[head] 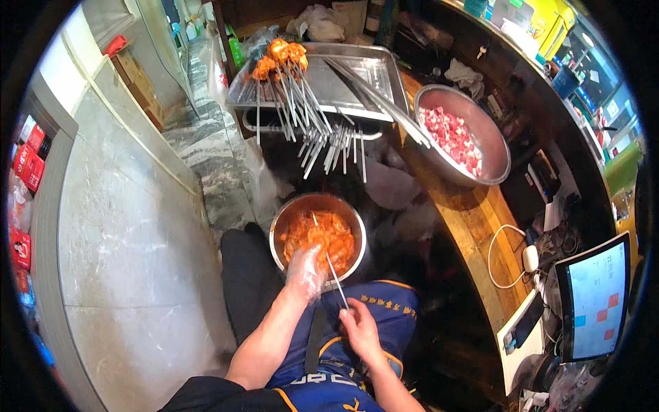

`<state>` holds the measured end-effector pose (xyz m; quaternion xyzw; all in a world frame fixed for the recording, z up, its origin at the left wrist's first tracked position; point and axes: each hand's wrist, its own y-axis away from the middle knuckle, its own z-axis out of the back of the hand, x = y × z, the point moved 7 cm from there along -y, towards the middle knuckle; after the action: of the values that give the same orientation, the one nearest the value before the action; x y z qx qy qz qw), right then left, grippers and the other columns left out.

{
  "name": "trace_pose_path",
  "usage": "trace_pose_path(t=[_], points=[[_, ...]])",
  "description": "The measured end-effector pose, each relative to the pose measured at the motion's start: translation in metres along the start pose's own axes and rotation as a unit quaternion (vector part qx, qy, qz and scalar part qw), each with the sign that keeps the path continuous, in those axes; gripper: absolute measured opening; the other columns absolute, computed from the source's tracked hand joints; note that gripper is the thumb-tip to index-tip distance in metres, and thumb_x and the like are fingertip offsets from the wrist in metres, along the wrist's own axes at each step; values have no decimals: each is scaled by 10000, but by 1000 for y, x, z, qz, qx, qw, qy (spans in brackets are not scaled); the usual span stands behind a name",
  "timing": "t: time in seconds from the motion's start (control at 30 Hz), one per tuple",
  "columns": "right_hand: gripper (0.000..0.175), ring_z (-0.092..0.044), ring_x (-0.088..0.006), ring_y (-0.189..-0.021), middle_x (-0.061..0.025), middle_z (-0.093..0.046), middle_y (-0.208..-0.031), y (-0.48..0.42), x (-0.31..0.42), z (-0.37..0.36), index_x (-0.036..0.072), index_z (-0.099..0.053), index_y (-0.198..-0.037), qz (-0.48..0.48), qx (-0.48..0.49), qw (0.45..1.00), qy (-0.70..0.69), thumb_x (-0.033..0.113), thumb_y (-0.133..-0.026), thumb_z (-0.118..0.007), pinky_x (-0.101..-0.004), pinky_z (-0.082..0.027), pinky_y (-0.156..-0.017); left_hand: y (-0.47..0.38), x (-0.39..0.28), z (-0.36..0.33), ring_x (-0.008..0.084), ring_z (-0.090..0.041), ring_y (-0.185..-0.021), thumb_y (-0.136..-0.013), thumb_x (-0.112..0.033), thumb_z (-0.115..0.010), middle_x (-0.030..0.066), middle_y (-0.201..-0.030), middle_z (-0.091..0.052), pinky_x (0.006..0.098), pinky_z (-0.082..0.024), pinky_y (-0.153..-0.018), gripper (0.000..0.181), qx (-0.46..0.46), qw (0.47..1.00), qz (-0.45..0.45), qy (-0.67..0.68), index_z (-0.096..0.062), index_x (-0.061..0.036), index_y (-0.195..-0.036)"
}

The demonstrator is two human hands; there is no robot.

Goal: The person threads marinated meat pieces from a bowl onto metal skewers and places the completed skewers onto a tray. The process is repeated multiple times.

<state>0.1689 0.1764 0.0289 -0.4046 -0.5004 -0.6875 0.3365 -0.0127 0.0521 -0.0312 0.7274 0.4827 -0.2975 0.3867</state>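
My left hand, in a clear plastic glove, reaches into a steel bowl of orange marinated meat at my lap. Its fingers are around a piece of meat on a thin metal skewer. My bare right hand pinches the skewer's near end, just outside the bowl. Beyond the bowl, a steel tray bears loaded skewers, their bare ends pointing towards me. A bundle of flat metal skewers lies across the tray's right side.
On the wooden counter at right stands a tilted steel bowl of diced raw meat. Nearer are a white cable, a phone and a screen. A grey stone-look panel rises at left.
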Motion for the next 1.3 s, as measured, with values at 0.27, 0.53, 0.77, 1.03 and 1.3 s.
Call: trace_pose_path(t=[0.27, 0.53, 0.77, 1.03, 1.3], points=[[262, -747, -314, -766, -177, -740, -894, 40, 75, 61, 54, -709, -1149, 234, -199, 934, 184, 74, -888, -716, -377, -581, -681, 19, -49, -57, 361, -494, -1379, -1081, -469, -417, 170, -1538, -458, 518, -394, -1176, 642, 131, 919, 133, 348, -345, -26, -1539], [356, -590, -243, -624, -140, -599, -751, 9, 349, 62, 22, -693, -1223, 485, -171, 807, 290, -57, -878, -651, -331, -494, -603, 21, -45, -54, 407, -434, -1417, -1066, -480, -440, 238, -1553, -419, 545, -332, -1210, 679, 129, 923, 132, 337, -348, 5, -1532], [186, -719, -377, -813, -202, -691, -891, -143, 455, -30, 45, -682, -1024, 521, -226, 724, 391, 74, -913, -536, -460, -591, -735, 32, -42, -64, 400, -389, -1445, -1104, -428, -335, 217, -1589, -368, 541, -302, -1225, 615, 133, 939, 142, 284, -332, 6, -1539], [152, -723, -378, -753, -208, -696, -803, -181, 434, -92, 35, -667, -746, 503, -106, 718, 469, 70, -855, -567, -484, -585, -680, 23, -31, -29, 420, -409, -1420, -1084, -392, -442, 245, -1554, -396, 562, -315, -1210, 616, 92, 932, 137, 323, -338, 22, -1528], [200, -732, -382, -891, -231, -729, -877, -206, 474, -9, 18, -740, -852, 368, -171, 784, 470, 186, -878, -636, -467, -590, -813, 31, -49, -48, 420, -450, -1377, -1071, -344, -499, 233, -1535, -417, 545, -387, -1164, 590, 75, 933, 158, 313, -357, 28, -1506]])
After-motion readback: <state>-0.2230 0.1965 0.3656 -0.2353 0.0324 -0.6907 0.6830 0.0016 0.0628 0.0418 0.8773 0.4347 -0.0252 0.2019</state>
